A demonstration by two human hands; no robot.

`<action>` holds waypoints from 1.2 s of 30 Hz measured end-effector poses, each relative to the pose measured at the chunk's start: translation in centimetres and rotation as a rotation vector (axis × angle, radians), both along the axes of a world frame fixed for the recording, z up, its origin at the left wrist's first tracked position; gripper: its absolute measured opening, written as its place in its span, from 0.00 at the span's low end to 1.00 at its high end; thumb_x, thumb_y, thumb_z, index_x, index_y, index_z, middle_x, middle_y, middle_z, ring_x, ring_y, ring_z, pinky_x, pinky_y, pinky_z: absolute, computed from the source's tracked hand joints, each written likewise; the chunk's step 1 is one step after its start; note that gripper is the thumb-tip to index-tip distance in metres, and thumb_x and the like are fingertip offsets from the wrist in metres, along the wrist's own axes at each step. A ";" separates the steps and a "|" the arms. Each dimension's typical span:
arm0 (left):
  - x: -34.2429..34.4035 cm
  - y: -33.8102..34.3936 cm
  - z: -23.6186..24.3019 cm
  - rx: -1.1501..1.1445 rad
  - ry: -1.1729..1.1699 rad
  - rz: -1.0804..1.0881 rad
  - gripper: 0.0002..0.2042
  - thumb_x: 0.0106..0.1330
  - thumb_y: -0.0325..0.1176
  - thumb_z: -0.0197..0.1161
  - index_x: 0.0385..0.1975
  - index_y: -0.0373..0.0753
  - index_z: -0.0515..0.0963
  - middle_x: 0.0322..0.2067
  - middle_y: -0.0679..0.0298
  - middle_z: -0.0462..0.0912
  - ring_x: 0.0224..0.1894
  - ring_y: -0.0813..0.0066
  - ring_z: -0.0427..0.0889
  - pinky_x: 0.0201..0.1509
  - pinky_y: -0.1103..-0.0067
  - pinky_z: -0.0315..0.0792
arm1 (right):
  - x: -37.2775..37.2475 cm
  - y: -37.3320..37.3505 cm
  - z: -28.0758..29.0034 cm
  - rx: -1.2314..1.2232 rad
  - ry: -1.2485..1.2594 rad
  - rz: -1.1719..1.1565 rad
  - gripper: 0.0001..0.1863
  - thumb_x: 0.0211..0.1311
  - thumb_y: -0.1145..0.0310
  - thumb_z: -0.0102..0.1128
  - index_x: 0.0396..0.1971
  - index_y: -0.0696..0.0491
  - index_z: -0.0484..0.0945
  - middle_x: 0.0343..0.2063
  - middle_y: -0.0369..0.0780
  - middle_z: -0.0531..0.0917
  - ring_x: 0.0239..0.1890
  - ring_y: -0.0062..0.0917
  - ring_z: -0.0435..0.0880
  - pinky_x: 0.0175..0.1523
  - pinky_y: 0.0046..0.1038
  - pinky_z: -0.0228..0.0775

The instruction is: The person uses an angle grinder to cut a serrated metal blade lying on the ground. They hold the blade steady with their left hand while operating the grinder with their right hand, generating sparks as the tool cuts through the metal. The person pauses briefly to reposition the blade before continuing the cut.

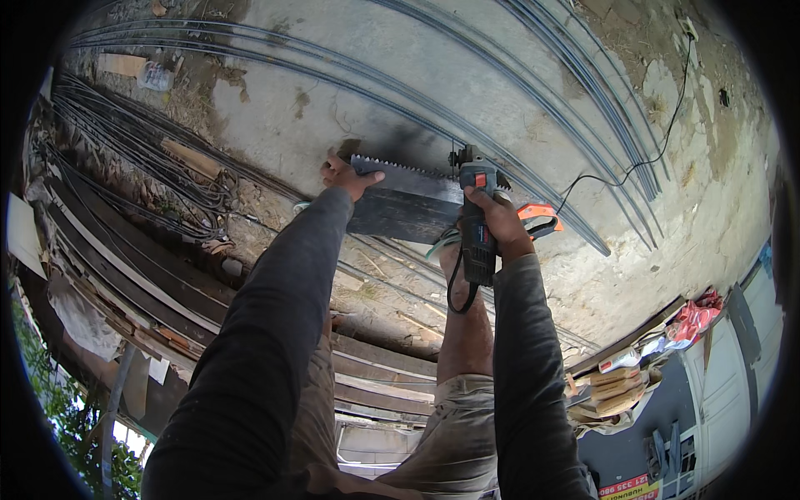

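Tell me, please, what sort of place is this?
Probably an outdoor work yard or building site: long metal bars lie on worn concrete, boards are stacked nearby, and the right hand holds an angle grinder.

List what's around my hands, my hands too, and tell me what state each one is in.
Left hand: gripping the end of the saw blade.
Right hand: wrapped around the grinder.
Angle grinder: held at the saw; running or not, cannot tell.
Orange-handled saw: teeth facing away from you.
Black cord: loosely curved.
Steel rods: lying in long bunches.
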State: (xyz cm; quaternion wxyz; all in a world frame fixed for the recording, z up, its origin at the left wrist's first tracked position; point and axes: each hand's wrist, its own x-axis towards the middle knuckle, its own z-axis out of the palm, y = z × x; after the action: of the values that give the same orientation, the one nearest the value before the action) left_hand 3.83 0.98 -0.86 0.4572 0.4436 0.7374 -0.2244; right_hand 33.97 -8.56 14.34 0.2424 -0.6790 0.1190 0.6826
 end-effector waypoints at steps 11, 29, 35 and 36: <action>0.3 0.2 0.1 -0.043 0.023 -0.005 0.70 0.43 0.57 0.84 0.74 0.48 0.30 0.68 0.40 0.44 0.68 0.36 0.57 0.69 0.54 0.65 | 0.2 -0.7 -1.4 0.001 0.001 0.082 0.25 0.61 0.53 0.70 0.45 0.60 0.77 0.29 0.41 0.84 0.23 0.26 0.83 0.28 0.29 0.78; 0.5 0.5 0.5 -0.048 0.027 -0.035 0.72 0.40 0.60 0.84 0.74 0.43 0.31 0.68 0.37 0.46 0.69 0.35 0.57 0.70 0.54 0.62 | 0.0 -0.2 -1.3 -0.001 0.013 0.072 0.25 0.62 0.54 0.69 0.46 0.61 0.78 0.29 0.40 0.83 0.25 0.26 0.84 0.28 0.30 0.78; 0.1 0.1 0.3 -0.023 0.028 -0.038 0.71 0.41 0.60 0.83 0.74 0.44 0.30 0.69 0.36 0.45 0.69 0.34 0.56 0.71 0.53 0.60 | -0.7 1.5 -0.9 0.012 -0.008 0.068 0.28 0.60 0.54 0.70 0.49 0.62 0.76 0.31 0.40 0.82 0.26 0.27 0.84 0.29 0.30 0.79; 0.1 0.3 0.2 -0.035 0.032 -0.034 0.71 0.41 0.60 0.83 0.74 0.44 0.30 0.69 0.36 0.45 0.69 0.33 0.56 0.71 0.53 0.60 | -0.8 2.3 -0.4 0.023 -0.022 0.052 0.28 0.60 0.54 0.70 0.49 0.63 0.76 0.31 0.39 0.81 0.25 0.27 0.84 0.29 0.30 0.79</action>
State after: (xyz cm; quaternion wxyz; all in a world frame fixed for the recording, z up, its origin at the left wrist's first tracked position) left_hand 3.98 1.24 -0.62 0.4492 0.4443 0.7330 -0.2520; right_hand 33.15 -6.28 13.98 0.2336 -0.6866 0.0907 0.6824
